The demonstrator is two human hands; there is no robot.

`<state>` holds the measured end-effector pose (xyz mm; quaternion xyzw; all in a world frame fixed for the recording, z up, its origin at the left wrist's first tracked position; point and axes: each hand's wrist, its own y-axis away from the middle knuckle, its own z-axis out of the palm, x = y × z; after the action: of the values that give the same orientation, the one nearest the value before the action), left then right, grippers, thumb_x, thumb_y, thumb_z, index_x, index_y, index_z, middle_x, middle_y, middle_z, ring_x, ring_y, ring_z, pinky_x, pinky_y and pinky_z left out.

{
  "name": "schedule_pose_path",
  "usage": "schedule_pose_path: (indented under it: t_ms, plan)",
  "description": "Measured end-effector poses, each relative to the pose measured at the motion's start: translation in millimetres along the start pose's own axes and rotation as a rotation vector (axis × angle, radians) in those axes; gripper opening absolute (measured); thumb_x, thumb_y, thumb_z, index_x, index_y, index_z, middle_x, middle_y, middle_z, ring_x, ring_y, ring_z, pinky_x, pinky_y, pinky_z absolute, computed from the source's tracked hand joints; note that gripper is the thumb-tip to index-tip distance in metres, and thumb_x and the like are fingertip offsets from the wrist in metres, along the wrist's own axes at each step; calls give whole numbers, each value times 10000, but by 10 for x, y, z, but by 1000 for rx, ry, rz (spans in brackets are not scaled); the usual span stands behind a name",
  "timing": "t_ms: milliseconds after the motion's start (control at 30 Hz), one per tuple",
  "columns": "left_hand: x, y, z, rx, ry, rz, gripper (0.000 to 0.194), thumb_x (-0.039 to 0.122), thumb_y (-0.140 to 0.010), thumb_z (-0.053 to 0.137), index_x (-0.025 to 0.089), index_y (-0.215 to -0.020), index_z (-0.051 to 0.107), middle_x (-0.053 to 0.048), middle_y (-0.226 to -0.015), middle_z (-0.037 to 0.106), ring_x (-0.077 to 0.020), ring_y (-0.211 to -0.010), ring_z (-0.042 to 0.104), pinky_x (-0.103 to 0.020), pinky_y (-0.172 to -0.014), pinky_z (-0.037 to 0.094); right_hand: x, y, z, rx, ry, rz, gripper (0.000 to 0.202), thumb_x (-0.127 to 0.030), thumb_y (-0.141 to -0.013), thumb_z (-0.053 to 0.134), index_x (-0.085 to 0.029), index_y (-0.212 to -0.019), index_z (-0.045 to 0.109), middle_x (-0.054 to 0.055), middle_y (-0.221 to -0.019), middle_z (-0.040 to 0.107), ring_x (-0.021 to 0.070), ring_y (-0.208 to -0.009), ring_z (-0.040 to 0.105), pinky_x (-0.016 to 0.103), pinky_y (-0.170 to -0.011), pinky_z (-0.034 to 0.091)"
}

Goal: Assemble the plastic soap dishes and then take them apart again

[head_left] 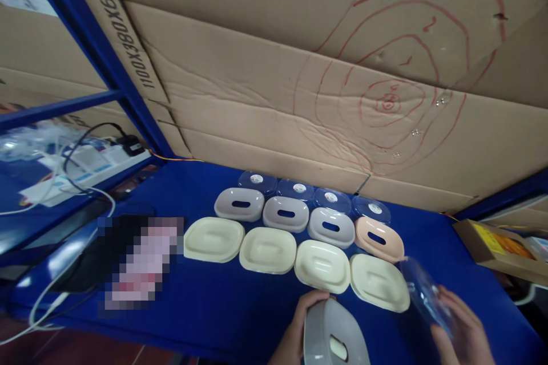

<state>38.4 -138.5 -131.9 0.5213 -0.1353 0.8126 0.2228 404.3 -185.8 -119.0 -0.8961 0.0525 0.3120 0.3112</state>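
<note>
At the front edge of the blue table, my left hand (pixel 298 319) grips a grey soap dish (pixel 334 331) with an oval slot, through which something cream-coloured shows. My right hand (pixel 466 322) holds a clear plastic lid (pixel 428 291) on edge, blurred by motion, right of the cream trays. Beyond the hands lies a row of cream oval trays (pixel 323 265). Behind these stand grey slotted dishes (pixel 286 214) and one peach slotted dish (pixel 379 239). The back row is clear lids (pixel 331 199) with round white stickers.
A cardboard wall (pixel 257 85) with red target rings stands behind the table (pixel 205 308). At left are a power strip (pixel 85 171), white cables (pixel 43 291) and a dark flat object (pixel 98 256) beside a blurred-out patch. An open cardboard box (pixel 492 251) sits at right.
</note>
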Motion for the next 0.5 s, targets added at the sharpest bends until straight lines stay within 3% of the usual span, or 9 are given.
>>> schedule_pose_path:
  t_ms: [67, 133, 200, 267, 367, 500]
  plan:
    - [11, 49, -71, 7, -19, -22, 952, 662, -730, 920, 240, -1486, 524, -180, -1495, 576, -357, -1367, 580, -513, -1211, 359, 268, -248, -105, -30, 219, -3, 615, -659, -931, 643, -248, -1388, 619, 180, -1434, 631, 469, -1390, 563, 709, -1178, 419]
    - [9, 71, -111, 6, -5, -43, 951, 668, -734, 915, 251, -1492, 520, -165, -1484, 594, -347, -1335, 610, -513, -1197, 382, 537, -478, -149, -108, 312, -59, 628, -692, -949, 597, -231, -1375, 625, 174, -1405, 641, 444, -1383, 571, 675, -1187, 425]
    - [-8, 50, -111, -5, 16, -50, 897, 678, -761, 890, 264, -1476, 541, -143, -1472, 617, -337, -1305, 640, -511, -1186, 408, 771, -714, -140, -175, 357, -139, 606, -682, -974, 559, -231, -1372, 627, 163, -1400, 655, 406, -1375, 589, 627, -1183, 443]
    - [-34, -8, -79, -12, 20, -50, 768, 673, -832, 834, 267, -1434, 585, -126, -1446, 653, -331, -1287, 665, -505, -1173, 435, 938, -976, -75, -199, 447, -181, 588, -681, -999, 487, -248, -1363, 646, 147, -1406, 684, 411, -1400, 575, 658, -1180, 415]
    - [-63, -98, -36, -17, -1, -39, 616, 686, -924, 725, 240, -1342, 651, -130, -1375, 709, -344, -1281, 681, -508, -1155, 457, 1055, -1413, 115, -223, 497, -171, 589, -638, -1024, 403, -246, -1381, 660, 145, -1410, 706, 414, -1386, 589, 693, -1145, 415]
    - [-20, -79, -82, -31, -65, -21, 664, 689, -917, 726, 241, -1396, 619, -143, -1416, 681, -357, -1328, 650, -520, -1180, 421, 933, -1845, 361, -206, 449, -160, 535, -527, -1050, 389, -215, -1388, 663, 167, -1449, 680, 377, -1397, 596, 642, -1162, 434]
